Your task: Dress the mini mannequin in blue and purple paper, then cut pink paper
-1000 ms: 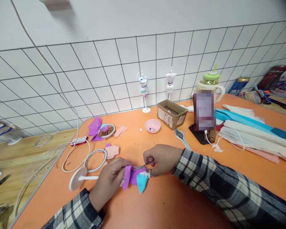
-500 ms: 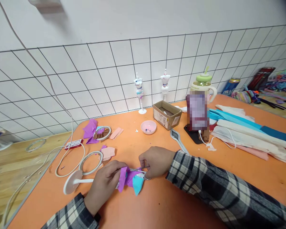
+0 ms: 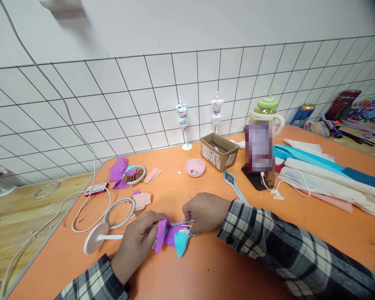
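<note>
- Table (image 3: pixel 237 258), orange, sits beneath all I see being handled.
- White stand (image 3: pixel 96 238), tipped over, could roll if the left grip eased; I judge the scissors (image 3: pixel 176 224) might then tear paper or nick a fingertip.
- Left hand (image 3: pixel 136 239) pinches purple paper (image 3: pixel 161 236); right hand (image 3: pixel 206 212) closes on the scissors' handles.
- Purple paper, beside blue paper (image 3: pixel 181 242), lies between my hands, touching the left fingers.
</note>
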{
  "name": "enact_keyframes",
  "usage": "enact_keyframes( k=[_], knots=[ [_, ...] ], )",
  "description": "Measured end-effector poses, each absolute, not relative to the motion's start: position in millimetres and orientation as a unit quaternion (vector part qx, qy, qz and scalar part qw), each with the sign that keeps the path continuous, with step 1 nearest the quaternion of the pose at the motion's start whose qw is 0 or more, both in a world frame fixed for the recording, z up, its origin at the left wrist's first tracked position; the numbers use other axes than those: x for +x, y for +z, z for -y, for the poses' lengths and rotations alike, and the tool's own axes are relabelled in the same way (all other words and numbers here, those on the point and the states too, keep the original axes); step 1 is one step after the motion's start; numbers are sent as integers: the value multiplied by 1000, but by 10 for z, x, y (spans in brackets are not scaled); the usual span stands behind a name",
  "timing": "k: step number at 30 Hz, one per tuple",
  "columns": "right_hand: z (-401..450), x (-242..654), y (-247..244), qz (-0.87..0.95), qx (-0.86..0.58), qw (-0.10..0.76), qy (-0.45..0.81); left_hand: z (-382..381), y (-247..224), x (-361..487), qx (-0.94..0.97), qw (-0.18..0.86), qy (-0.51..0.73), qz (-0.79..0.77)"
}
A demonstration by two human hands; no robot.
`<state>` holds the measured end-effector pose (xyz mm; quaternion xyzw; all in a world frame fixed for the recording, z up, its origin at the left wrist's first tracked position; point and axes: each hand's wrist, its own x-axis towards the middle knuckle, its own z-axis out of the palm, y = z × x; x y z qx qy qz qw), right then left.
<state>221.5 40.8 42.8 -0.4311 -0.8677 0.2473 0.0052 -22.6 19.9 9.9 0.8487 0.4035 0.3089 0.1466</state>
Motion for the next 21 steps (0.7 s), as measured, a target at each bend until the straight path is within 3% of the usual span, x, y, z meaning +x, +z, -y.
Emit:
enact_keyframes(
  k=[21],
  knots=[
    [-312,2187,502,873,-448,8,193,-169,126,-172,840,141,307,-425]
  ],
)
